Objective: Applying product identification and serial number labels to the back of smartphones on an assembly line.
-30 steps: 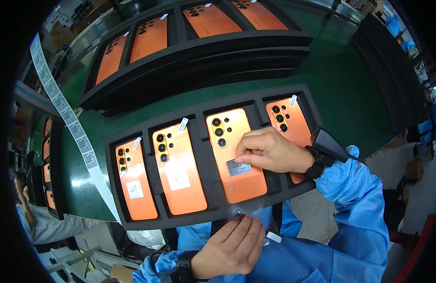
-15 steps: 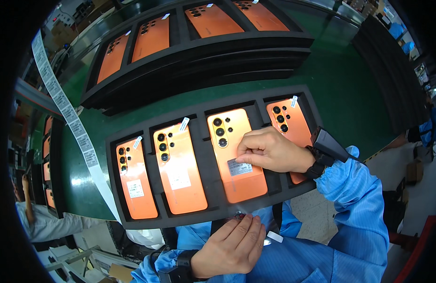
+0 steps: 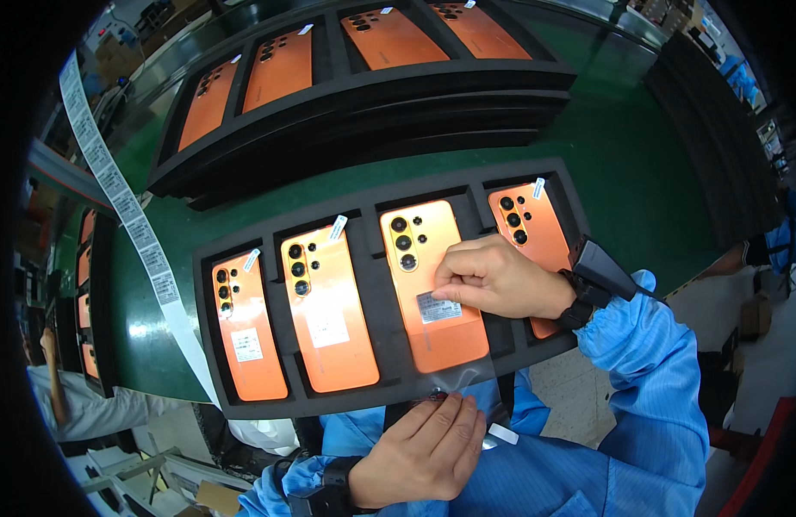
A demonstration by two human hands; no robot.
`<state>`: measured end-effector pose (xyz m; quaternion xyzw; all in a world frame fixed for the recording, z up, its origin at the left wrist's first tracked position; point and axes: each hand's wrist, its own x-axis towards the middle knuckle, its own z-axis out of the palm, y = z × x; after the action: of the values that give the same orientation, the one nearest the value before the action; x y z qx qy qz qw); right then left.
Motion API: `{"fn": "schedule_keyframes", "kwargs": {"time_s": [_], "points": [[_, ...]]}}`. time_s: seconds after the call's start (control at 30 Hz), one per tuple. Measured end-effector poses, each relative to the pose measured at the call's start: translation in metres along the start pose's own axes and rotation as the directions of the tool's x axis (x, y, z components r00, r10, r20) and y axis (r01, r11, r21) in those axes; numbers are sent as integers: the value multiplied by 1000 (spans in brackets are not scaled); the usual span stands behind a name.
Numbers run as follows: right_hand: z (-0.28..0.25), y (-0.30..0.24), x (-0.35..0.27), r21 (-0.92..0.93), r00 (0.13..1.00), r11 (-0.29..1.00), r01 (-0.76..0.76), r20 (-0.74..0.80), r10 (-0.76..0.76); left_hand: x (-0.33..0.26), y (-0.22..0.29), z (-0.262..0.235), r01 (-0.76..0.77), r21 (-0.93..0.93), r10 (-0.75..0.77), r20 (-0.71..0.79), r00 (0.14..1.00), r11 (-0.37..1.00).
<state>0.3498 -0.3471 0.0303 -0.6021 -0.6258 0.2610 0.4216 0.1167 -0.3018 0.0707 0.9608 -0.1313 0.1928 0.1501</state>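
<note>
Right hand (image 3: 501, 280) grip pinching label (image 3: 438, 307) on orange phone (image 3: 432, 289), left hand (image 3: 424, 448) grip unclear

Very little differs from a second ago: the right hand (image 3: 493, 280) shifts only slightly on the third phone (image 3: 432, 293), its fingertips now pressing at the left edge of the small white label (image 3: 439, 308), which shows a bit more than before. The left hand (image 3: 424, 452) below the tray (image 3: 376, 297) opens a little flatter, and the clear film (image 3: 454, 379) it pinches at the near edge now lies a touch further over the phone's lower end
</note>
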Motion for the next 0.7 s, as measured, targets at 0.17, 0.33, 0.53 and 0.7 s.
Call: {"fn": "schedule_keyframes", "kwargs": {"time_s": [0.17,0.33,0.53,0.7], "points": [[0,-1,-3,-15,1000,1000,6,-4,-6,0,4,1,8,-4,-8,2,1000,1000],[2,7,-1,-43,1000,999,-8,-5,8,2,-4,3,27,8,-27,16,1000,1000],[-1,1,0,-210,989,969,132,-31,-142,6,-2,-7,7,32,-7,1,1000,999],[-2,-5,1,-611,961,743,274,192,-197,2,-3,-6,17,29,-17,-2,1000,999]]}}
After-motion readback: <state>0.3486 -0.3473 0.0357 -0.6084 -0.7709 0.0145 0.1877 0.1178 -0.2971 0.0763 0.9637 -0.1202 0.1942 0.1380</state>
